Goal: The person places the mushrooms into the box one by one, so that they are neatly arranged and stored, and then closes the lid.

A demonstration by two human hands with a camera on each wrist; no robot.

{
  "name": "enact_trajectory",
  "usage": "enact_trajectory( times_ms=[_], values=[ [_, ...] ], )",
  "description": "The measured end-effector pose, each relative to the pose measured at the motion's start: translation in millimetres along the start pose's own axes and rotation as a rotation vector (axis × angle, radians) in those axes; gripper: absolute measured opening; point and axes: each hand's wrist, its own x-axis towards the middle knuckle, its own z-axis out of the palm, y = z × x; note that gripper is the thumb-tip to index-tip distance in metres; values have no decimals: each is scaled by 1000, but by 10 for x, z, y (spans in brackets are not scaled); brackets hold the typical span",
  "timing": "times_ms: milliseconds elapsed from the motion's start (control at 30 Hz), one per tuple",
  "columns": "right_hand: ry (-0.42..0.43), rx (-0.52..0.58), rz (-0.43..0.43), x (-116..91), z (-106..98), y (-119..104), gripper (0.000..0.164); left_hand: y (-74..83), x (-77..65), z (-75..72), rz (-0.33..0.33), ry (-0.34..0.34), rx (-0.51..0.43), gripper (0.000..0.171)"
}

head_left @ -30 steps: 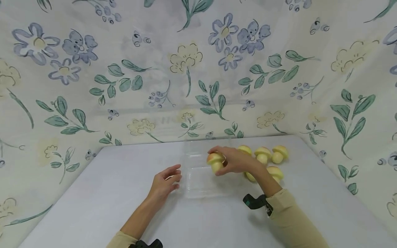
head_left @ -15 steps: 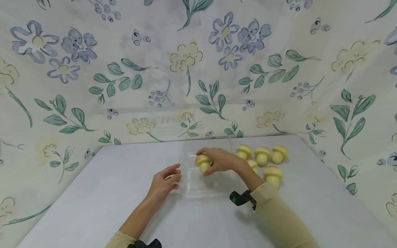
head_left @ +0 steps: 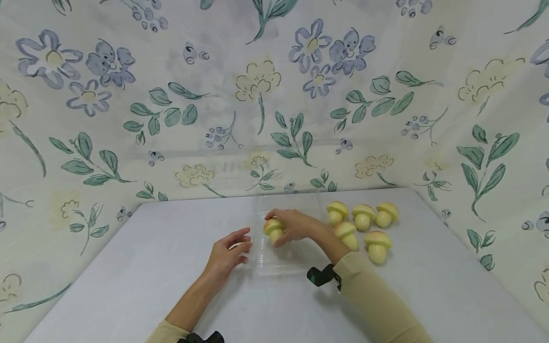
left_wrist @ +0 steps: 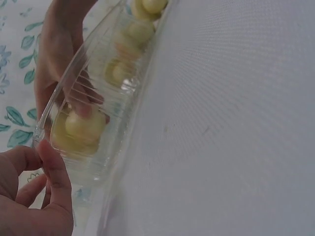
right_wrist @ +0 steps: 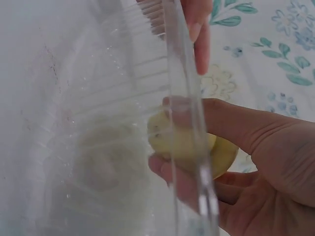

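Observation:
My right hand point(head_left: 296, 225) holds a yellow toy mushroom point(head_left: 272, 228) with a reddish-tinged cap, low inside the left part of a clear plastic container point(head_left: 285, 267). In the right wrist view, thumb and fingers grip the mushroom point(right_wrist: 189, 142) from either side, seen through the container wall. My left hand point(head_left: 227, 252) is at the container's left side. The left wrist view shows its thumb and forefinger pinching the rim point(left_wrist: 39, 130).
Several matching toy mushrooms point(head_left: 377, 247) stand on the white table point(head_left: 171, 247) right of the container, near my right forearm. A flower-patterned cloth point(head_left: 240, 157) hangs behind the table.
My right hand has carried the toy mushroom leftward and slightly down into the container, uncovering the mushrooms on the right. My left hand has stayed in place.

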Motion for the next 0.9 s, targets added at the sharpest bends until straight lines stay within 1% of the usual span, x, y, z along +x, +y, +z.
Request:
enact_trajectory(
  times_ms=[200,333,400,600,900],
  values=[
    [21,-33,-6,54,50,-41,69,-1,8,1,5,-13,6,48],
    [43,-48,12,104,96,-90,69,2,4,1,-3,-12,7,48],
    [49,-48,31,129,125,-124,70,3,0,1,-5,-10,9,48],
    [45,-58,123,173,212,-219,69,4,-9,5,-5,-3,26,48],
    [54,-80,167,162,249,-265,68,0,-16,13,-3,-5,28,47]
  ],
)
